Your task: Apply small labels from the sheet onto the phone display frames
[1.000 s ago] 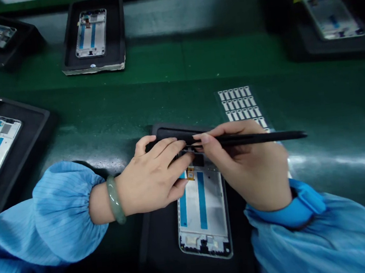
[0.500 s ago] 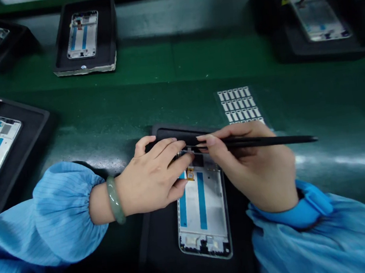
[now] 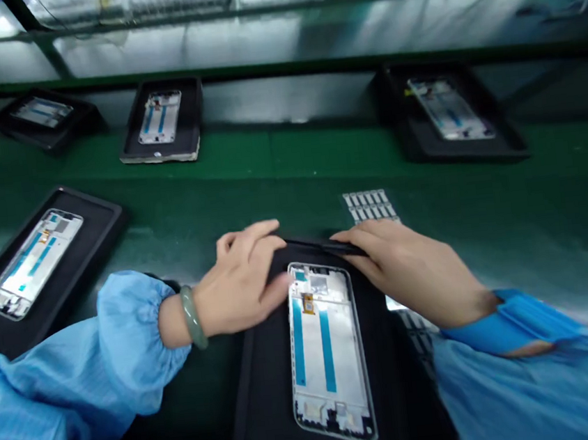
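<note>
A phone frame (image 3: 313,358), silvery with blue strips and a small orange flex cable (image 3: 308,304), lies face up on a black tray (image 3: 266,384) in front of me. My left hand (image 3: 245,277) is open at the tray's upper left, its thumb tip at the frame's upper left corner. Black tweezers (image 3: 322,245) are gripped in my right hand (image 3: 409,267), which is at the tray's upper right. The tweezers lie nearly level above the frame's top end and point left toward my left fingers. Whether they hold anything cannot be made out.
A sheet of pale stickers (image 3: 369,204) lies beyond my right hand. To the left rests another black tray (image 3: 97,223) with a phone frame. Further trays (image 3: 186,116) (image 3: 475,148) (image 3: 44,138) with frames stand along the back of the green bench (image 3: 247,176).
The view has tilted up. My left fingers have drawn away from the frame's top, uncovering it. My right hand has turned over and moved off the frame, tweezers still held.
</note>
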`<state>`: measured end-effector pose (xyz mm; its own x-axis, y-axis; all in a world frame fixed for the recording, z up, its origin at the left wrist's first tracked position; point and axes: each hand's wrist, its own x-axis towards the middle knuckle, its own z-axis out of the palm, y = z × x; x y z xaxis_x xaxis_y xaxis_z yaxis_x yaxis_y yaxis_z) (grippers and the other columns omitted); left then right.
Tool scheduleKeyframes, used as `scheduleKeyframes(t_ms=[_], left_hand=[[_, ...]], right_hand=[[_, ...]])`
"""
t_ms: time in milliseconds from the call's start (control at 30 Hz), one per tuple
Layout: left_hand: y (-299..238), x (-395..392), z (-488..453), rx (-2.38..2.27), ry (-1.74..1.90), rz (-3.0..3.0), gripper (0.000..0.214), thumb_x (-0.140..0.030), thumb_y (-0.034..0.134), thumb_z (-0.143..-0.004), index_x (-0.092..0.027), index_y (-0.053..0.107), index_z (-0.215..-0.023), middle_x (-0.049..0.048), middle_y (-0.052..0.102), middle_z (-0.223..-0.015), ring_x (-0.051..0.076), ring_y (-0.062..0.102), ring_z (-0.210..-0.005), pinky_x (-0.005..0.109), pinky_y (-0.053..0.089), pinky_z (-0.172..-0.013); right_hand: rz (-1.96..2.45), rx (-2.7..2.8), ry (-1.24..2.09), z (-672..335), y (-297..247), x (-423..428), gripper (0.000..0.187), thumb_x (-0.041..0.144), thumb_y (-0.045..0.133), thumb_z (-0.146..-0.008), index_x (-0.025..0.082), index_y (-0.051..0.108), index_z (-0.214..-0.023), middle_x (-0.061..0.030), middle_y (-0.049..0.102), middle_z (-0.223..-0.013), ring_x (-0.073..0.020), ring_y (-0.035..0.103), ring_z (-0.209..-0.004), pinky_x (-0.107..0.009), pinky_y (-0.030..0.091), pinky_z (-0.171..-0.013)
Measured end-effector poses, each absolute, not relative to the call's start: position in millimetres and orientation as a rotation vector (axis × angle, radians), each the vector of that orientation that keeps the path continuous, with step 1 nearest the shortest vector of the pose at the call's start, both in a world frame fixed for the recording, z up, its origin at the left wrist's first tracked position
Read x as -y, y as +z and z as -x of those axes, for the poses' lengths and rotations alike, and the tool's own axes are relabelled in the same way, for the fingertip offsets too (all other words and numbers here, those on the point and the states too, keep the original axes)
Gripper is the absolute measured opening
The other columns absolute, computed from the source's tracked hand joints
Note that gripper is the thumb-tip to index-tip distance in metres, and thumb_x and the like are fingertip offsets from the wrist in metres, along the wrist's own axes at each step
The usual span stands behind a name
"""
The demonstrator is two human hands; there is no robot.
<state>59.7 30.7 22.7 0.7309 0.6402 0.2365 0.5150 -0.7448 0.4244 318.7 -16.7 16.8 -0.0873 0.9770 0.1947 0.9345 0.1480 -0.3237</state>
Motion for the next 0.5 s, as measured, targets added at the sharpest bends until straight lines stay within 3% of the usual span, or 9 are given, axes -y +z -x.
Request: scheduleKeyframes(t_ms=[67, 200, 267, 400, 433, 500], left_hand=[[23.2, -64.2, -52.5, -1.276, 0.486, -2.622, 0.035, -0.030, 0.040, -0.096, -0.016, 0.048, -0.128, 0.0148, 0.043, -0.149, 0.022, 0.037, -0.140, 0.043, 0.034, -0.108], [14.6, -147.3, -33.2, -1.795, 0.518, -2.503, 0.051, -0.012, 0.037, -0.092, -0.011, 0.036, -0.143, 0.0217, 0.025, -0.157, 0.034, 0.019, -0.147, 0.063, 0.017, -0.111], [7.6, -179.1, -26.7, -1.923, 0.473, -2.452, 0.049, -0.009, 0.034, -0.092, -0.013, 0.041, -0.141, 0.0215, 0.033, -0.153, 0.036, 0.024, -0.144, 0.068, 0.014, -0.109], [2.2, -207.4, -23.3, -2.022, 0.390, -2.455, 0.036, -0.013, 0.034, -0.095, -0.017, 0.056, -0.123, 0.0185, 0.055, -0.133, 0.033, 0.047, -0.126, 0.065, 0.018, -0.108], [3.3, -209.1, -23.4, -2.026, 0.383, -2.476, 0.034, -0.014, 0.036, -0.095, -0.017, 0.058, -0.120, 0.0175, 0.057, -0.129, 0.032, 0.049, -0.122, 0.063, 0.019, -0.108], [7.7, -208.2, -24.4, -2.016, 0.384, -2.531, 0.030, -0.016, 0.037, -0.096, -0.019, 0.059, -0.116, 0.0155, 0.058, -0.125, 0.031, 0.051, -0.119, 0.059, 0.022, -0.108]], right_hand=[[1.854, 2.027, 0.119, -332.6, 14.7, 1.5, 0.017, 0.041, 0.064, -0.079, 0.030, 0.072, -0.088, -0.0042, 0.071, -0.087, -0.0237, 0.064, -0.083, -0.033, 0.045, -0.060], [1.972, 1.836, 0.020, -375.8, 19.6, -49.5, 0.027, 0.049, 0.064, -0.082, 0.023, 0.071, -0.076, -0.0073, 0.066, -0.074, -0.0182, 0.060, -0.066, -0.031, 0.039, -0.054], [2.048, 1.736, 0.017, -398.3, 19.4, -79.4, 0.032, 0.049, 0.059, -0.087, 0.020, 0.069, -0.077, -0.0061, 0.064, -0.073, -0.0162, 0.061, -0.068, -0.029, 0.044, -0.057], [2.088, 1.604, 0.028, -424.2, 15.7, -117.8, 0.026, 0.038, 0.054, -0.094, 0.022, 0.061, -0.113, -0.0056, 0.063, -0.114, -0.0148, 0.063, -0.097, -0.033, 0.054, -0.082], [2.077, 1.581, 0.019, -426.7, 17.0, -119.0, 0.026, 0.039, 0.053, -0.094, 0.020, 0.063, -0.109, -0.0066, 0.064, -0.111, -0.0154, 0.063, -0.096, -0.033, 0.054, -0.081], [2.015, 1.542, -0.025, -429.5, 24.5, -109.9, 0.034, 0.046, 0.056, -0.090, 0.016, 0.068, -0.082, -0.0088, 0.067, -0.087, -0.0164, 0.065, -0.080, -0.031, 0.051, -0.069]])
